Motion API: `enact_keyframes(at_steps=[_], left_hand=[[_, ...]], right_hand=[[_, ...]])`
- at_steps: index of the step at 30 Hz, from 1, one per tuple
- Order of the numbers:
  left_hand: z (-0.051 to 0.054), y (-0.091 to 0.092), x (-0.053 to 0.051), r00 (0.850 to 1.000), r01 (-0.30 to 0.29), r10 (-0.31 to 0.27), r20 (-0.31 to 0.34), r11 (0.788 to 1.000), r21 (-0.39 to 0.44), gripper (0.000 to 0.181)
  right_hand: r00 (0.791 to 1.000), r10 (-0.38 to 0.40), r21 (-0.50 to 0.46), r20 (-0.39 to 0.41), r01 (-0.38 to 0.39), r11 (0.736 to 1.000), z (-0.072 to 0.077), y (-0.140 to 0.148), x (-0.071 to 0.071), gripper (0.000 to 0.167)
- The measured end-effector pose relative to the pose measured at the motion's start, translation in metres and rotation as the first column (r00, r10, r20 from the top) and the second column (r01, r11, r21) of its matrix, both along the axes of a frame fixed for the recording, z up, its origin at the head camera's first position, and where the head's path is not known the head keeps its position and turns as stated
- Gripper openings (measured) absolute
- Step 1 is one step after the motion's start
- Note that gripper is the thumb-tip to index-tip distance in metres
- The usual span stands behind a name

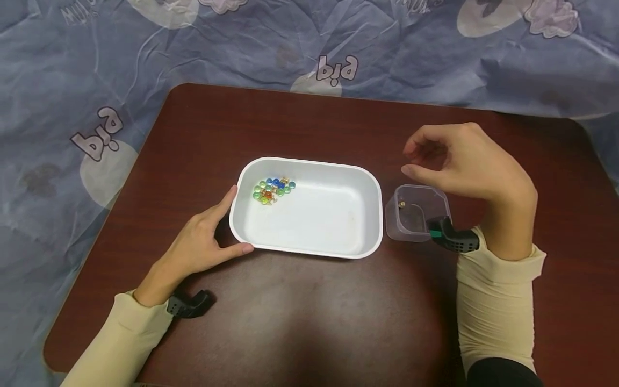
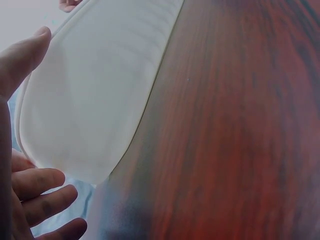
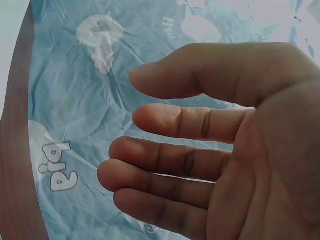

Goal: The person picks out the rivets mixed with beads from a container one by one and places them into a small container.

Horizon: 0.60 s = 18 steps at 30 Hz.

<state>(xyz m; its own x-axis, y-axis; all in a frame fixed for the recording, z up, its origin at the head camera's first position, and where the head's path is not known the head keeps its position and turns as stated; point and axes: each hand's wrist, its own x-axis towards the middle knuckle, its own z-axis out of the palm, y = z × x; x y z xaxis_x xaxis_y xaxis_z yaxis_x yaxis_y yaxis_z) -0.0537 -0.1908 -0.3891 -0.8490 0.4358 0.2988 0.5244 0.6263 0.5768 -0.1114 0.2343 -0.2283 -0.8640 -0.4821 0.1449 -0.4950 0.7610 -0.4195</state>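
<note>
A white rectangular tray [image 1: 324, 220] with rounded corners lies on the table. Glass marbles [image 1: 276, 183] in green and blue, mixed with small amber and gold pieces [image 1: 268, 195], cluster at its left end. My left hand [image 1: 198, 244] touches that end, thumb at the near corner and forefinger along the side, fingers spread. Right of the tray stands a small clear plastic box [image 1: 411, 235] holding a tiny gold piece [image 1: 402, 205]. Above the box hovers my right hand [image 1: 466, 158], palm turned left, fingers loosely bent. In the right wrist view nothing shows between thumb and fingers [image 3: 165, 155].
The dark red-brown wooden table [image 1: 290, 301] has rounded corners. A wrinkled blue-grey printed cloth [image 1: 232, 48] spreads behind it and to the left. Black wrist devices sit under the left wrist [image 1: 191, 305] and beside the right wrist [image 1: 456, 236], the latter overlapping the clear box.
</note>
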Motion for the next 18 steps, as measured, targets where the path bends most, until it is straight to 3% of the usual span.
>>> enact_keyframes(at_steps=[18], left_hand=[[0.001,0.001,0.000,1.000,-0.002,0.002,-0.006,1.000,-0.003,0.107]], right_hand=[[0.997,0.066,-0.058,0.029,-0.064,0.996,0.003,-0.034,-0.011,0.013]])
